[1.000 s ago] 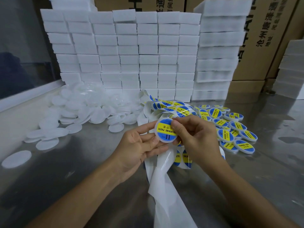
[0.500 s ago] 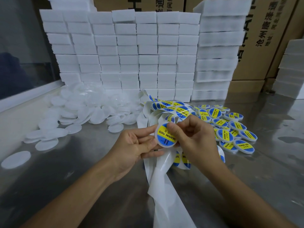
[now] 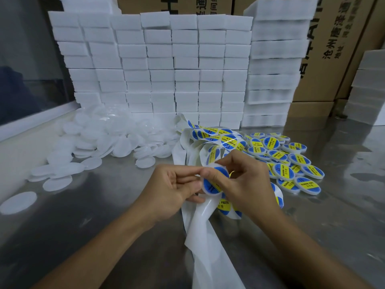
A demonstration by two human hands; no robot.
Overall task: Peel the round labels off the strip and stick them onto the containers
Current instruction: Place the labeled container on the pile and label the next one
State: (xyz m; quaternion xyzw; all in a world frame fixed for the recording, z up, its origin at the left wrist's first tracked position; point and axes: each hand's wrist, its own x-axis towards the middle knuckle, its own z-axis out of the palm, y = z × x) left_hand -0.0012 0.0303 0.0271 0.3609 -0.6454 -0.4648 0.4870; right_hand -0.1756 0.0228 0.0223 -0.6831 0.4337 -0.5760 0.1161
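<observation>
Both hands meet over the table's middle around one round white container (image 3: 212, 181) bearing a blue-and-yellow label. My left hand (image 3: 173, 190) grips its left edge. My right hand (image 3: 243, 182) pinches it from the right, thumb pressed on the label. The white label strip (image 3: 210, 232) runs from under my hands toward me, and its labelled part (image 3: 216, 136) curls behind them. Unlabelled white containers (image 3: 104, 140) lie heaped at the left. Labelled containers (image 3: 291, 165) are piled at the right.
A wall of stacked white foam blocks (image 3: 158, 65) stands behind the piles, with a taller stack (image 3: 275, 65) to its right. Cardboard boxes (image 3: 337, 49) rise at the back right. The steel tabletop (image 3: 83, 215) is shiny; a raised ledge (image 3: 20, 126) runs along the left.
The held container has tilted and dropped slightly; my right thumb has moved across the label's face, covering more of it. My left fingers have closed in on its edge.
</observation>
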